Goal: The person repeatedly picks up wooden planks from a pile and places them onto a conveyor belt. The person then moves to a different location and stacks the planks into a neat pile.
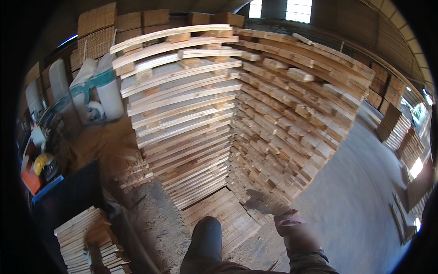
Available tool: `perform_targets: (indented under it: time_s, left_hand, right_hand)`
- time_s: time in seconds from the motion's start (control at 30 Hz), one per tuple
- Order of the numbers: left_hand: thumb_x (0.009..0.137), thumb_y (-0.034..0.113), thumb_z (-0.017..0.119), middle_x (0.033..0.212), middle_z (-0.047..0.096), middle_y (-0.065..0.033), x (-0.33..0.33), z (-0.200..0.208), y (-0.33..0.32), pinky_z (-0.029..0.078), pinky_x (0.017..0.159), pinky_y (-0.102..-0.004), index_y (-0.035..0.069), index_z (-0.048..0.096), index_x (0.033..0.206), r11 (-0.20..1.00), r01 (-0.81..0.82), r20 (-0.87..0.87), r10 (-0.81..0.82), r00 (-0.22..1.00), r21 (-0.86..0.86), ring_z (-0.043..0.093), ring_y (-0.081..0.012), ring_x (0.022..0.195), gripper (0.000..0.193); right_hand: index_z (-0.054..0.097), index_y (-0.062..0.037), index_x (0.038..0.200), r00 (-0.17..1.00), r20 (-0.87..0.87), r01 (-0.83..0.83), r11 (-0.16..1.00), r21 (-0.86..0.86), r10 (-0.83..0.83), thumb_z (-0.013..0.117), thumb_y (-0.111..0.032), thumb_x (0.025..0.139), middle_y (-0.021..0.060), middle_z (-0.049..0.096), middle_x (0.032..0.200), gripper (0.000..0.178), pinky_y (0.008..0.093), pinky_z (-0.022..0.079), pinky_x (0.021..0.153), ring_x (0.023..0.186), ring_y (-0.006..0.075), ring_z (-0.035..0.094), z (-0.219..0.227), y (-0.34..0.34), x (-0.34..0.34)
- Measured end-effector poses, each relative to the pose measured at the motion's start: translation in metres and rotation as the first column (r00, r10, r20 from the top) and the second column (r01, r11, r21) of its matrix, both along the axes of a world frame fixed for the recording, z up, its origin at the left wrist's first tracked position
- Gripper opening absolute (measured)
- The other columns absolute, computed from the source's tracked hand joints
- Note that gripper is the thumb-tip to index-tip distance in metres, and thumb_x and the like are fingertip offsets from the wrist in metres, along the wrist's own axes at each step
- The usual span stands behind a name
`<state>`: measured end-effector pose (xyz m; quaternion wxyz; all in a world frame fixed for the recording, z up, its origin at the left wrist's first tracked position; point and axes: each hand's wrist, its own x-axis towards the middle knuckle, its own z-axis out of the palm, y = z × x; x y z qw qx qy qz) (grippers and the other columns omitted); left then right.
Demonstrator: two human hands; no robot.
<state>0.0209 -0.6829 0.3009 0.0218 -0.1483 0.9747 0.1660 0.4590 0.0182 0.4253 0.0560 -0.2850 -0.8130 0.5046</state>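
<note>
My right hand [267, 202], in a worn brownish glove, hangs in front of a tall stack of wooden boards [315, 132]. Its fingers point left and look apart, with nothing seen in them. At lower left my left hand [96, 234], smeared by motion, is over a pile of short wooden slats [75, 239]. Whether it grips a slat cannot be made out. Layers of pale boards with blocks between them form a second tall face [182, 123] that meets the first at a corner.
Flat planks [214, 205] lie at the stack's foot, just beyond my knee [207, 235]. A dark machine panel [68, 187] rises beside the slats. White collector bags [107, 98] stand at far left. Concrete floor [365, 182] stretches right, towards more timber stacks [394, 128].
</note>
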Motion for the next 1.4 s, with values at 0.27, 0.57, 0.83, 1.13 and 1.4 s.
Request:
perform_targets:
  time_s: [0.27,0.57,0.83,1.13,1.4]
  left_hand:
    - [0.097,0.072,0.046,0.166,0.034,-0.0125,-0.004,-0.051,0.027,0.029,0.113,-0.0649,0.030,0.034,0.161,0.824,-0.316,-0.059,0.328,0.943,-0.470,0.032,-0.0332,0.151,0.077]
    - [0.100,0.055,0.055,0.150,0.051,-0.0197,-0.064,0.005,0.049,0.041,0.111,-0.0515,0.015,0.052,0.149,0.847,-0.358,-0.152,0.324,0.934,-0.394,0.049,-0.0385,0.137,0.063]
    - [0.101,0.050,0.057,0.145,0.055,-0.0221,-0.156,0.116,0.119,0.043,0.109,-0.0493,0.009,0.056,0.144,0.975,-0.149,-0.116,0.170,0.979,0.167,0.052,-0.0391,0.133,0.059]
    - [0.103,0.010,0.059,0.126,0.070,-0.0126,-0.245,0.588,0.495,0.050,0.100,-0.0380,0.003,0.069,0.125,0.610,0.788,-0.943,-0.208,0.259,0.082,0.064,-0.0235,0.113,0.025]
    - [0.078,0.034,0.084,0.143,0.053,-0.0184,-0.229,0.652,0.724,0.048,0.106,-0.0461,0.009,0.047,0.150,0.263,0.692,-0.254,-0.960,0.117,-0.672,0.053,-0.0373,0.127,0.085]
  right_hand:
    - [0.071,-0.0041,0.121,0.603,-0.791,0.134,0.966,0.223,0.099,0.077,-0.006,0.089,0.0053,0.072,0.102,0.033,0.0318,0.060,0.073,0.087,0.0138,0.068,0.158,0.055,-0.164]
    - [0.052,-0.0121,0.150,0.808,-0.114,-0.138,0.374,0.917,0.579,0.076,-0.019,0.087,0.0155,0.058,0.148,0.067,0.0432,0.055,0.098,0.119,0.0260,0.065,0.537,0.165,-0.463]
    - [0.043,-0.0232,0.157,0.842,0.358,-0.428,0.095,0.899,0.404,0.077,-0.010,0.078,0.0155,0.048,0.155,0.087,0.0562,0.049,0.110,0.136,0.0386,0.052,0.538,0.218,-0.517]
    - [0.069,-0.0049,0.126,0.729,0.554,-0.681,0.344,0.647,0.402,0.077,-0.024,0.087,0.0156,0.075,0.100,0.044,0.0468,0.060,0.083,0.096,0.0264,0.073,0.641,0.212,-0.529]
    - [0.066,-0.0070,0.135,0.806,0.000,-0.364,0.496,0.789,0.592,0.083,-0.024,0.089,0.0070,0.075,0.105,0.052,0.0323,0.059,0.085,0.091,0.0173,0.069,0.720,0.320,-0.551]
